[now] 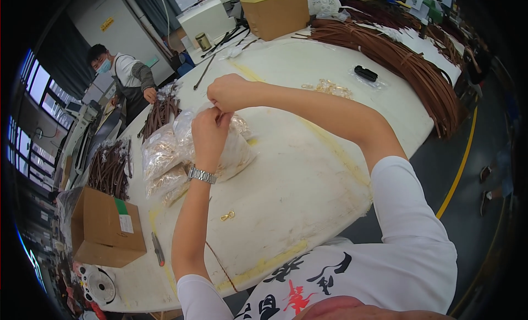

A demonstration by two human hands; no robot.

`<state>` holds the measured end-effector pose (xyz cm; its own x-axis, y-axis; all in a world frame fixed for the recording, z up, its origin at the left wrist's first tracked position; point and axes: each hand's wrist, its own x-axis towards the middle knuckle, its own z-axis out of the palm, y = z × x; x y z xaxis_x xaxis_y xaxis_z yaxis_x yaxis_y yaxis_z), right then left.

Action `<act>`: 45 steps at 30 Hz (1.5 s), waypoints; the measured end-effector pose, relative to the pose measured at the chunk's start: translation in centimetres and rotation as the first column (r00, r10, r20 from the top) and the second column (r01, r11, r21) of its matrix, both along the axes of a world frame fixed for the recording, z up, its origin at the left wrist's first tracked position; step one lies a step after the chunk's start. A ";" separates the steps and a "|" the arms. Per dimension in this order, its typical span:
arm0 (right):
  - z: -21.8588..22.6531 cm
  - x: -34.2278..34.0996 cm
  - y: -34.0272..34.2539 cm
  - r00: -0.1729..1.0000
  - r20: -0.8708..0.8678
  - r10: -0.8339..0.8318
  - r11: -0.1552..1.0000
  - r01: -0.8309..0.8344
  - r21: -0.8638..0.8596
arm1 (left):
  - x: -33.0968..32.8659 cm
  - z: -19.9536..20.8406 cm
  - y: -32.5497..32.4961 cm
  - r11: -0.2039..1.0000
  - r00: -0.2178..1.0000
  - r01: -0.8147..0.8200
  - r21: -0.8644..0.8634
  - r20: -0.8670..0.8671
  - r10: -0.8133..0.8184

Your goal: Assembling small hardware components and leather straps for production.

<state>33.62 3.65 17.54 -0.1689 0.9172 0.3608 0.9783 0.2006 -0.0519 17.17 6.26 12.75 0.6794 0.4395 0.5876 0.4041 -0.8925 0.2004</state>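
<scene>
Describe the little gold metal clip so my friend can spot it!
Start at the big white table, then find the silver metal wristwatch on the person's bare left arm. Just right of that arm, below the watch in the picture, is the small gold metal clip. It lies alone, while other gold pieces crowd in clear plastic bags or a pile farther off.

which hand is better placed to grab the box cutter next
Probably the left hand: the box cutter lies beside the left forearm, while the right hand is farther away.
</scene>
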 end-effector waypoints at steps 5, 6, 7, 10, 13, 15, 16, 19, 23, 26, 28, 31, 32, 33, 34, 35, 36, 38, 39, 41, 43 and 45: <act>0.4 0.0 0.4 1.000 0.029 0.007 0.996 -0.005 -0.085 | 0.4 -0.6 0.8 0.936 0.969 0.073 -0.344 0.245 0.014; 0.5 0.0 0.2 1.000 0.025 -0.001 0.996 0.004 -0.084 | 0.4 -0.6 0.5 0.944 0.969 0.054 -0.324 0.246 0.029; 0.6 0.0 0.1 0.999 -0.038 -0.001 0.994 -0.003 -0.112 | 0.3 -0.8 0.2 0.944 0.970 0.059 -0.324 0.241 0.022; 0.3 0.7 -0.1 0.989 -0.143 -0.030 0.988 0.008 -0.155 | 0.6 -0.2 -1.6 0.978 0.982 0.069 0.198 0.161 -0.102; -0.5 0.5 0.6 0.986 -0.162 -0.028 0.994 0.011 -0.106 | -0.1 0.3 -1.5 0.959 0.978 0.101 0.264 0.151 -0.144; -0.6 0.0 0.7 0.989 -0.147 -0.005 0.998 -0.003 -0.056 | -1.2 0.6 -1.6 0.935 0.992 0.096 0.340 0.038 -0.116; -0.6 0.1 0.8 0.973 -0.227 0.026 0.994 -0.050 -0.099 | -2.1 1.1 -1.5 0.939 0.995 0.082 0.334 0.034 -0.099; -0.7 1.6 -0.3 0.841 -0.515 0.167 0.961 -0.255 -0.104 | -5.7 4.2 -1.8 0.983 0.981 -0.062 -0.174 -0.189 0.028; -2.6 3.6 -0.8 0.590 -0.802 0.091 0.933 -0.332 -0.138 | -11.1 6.4 2.0 0.993 0.890 -0.010 -0.119 -0.454 -0.045; -5.4 3.8 -1.5 0.579 -0.796 0.177 0.931 -0.361 -0.056 | -12.9 5.5 3.1 0.986 0.896 0.168 0.010 -0.418 -0.149; -8.3 3.0 -2.2 0.487 -0.854 0.182 0.879 -0.470 -0.080 | -12.7 4.4 2.7 0.965 0.906 0.199 0.168 -0.408 -0.116; -11.8 1.5 -1.7 0.591 -0.800 0.108 0.800 -0.529 -0.283 | -12.5 2.2 3.1 0.938 0.987 0.160 0.306 -0.075 -0.144; -12.5 0.5 -1.7 0.592 -0.798 0.110 0.797 -0.532 -0.285 | -12.7 0.7 4.0 0.979 0.992 0.106 0.174 0.044 -0.115; -13.0 -0.7 -2.0 0.484 -0.869 0.102 0.825 -0.530 -0.198 | -12.7 -0.3 4.3 0.997 0.985 0.067 0.035 0.157 -0.071; -13.4 -1.7 -2.2 0.367 -0.925 0.100 0.850 -0.514 -0.112 | -12.5 -1.4 4.4 0.997 0.985 0.064 0.035 0.160 -0.069; -13.8 -2.2 -2.6 0.370 -0.924 0.098 0.851 -0.512 -0.114 | -11.8 -2.0 4.0 0.984 0.960 0.077 -0.161 0.277 -0.030; -14.1 -2.7 -3.0 0.350 -0.935 0.062 0.882 -0.457 -0.112 | -11.2 -2.5 3.5 0.931 0.924 0.110 -0.347 0.380 0.032; -14.8 -3.2 -3.6 0.328 -0.944 0.023 0.912 -0.394 -0.115 | -10.4 -2.4 2.2 0.950 0.938 0.046 -0.308 0.342 0.065; -15.3 -3.3 -3.9 0.257 -0.965 0.047 0.931 -0.361 -0.051 | -10.0 -1.9 1.4 0.964 0.948 -0.018 -0.265 0.301 0.100; -15.6 -3.5 -4.5 0.185 -0.980 0.071 0.946 -0.323 0.008 | -9.4 -1.1 0.4 0.981 0.946 0.001 -0.195 0.317 0.063; -15.5 -3.6 -5.5 0.171 -0.983 -0.067 0.955 -0.273 -0.113 | -9.4 -0.5 -0.8 0.992 0.944 0.013 -0.129 0.328 0.030; -15.3 -3.7 -7.3 0.117 -0.987 -0.109 0.959 -0.249 -0.136 | -9.3 0.3 -2.0 0.981 0.940 0.032 -0.193 0.339 0.036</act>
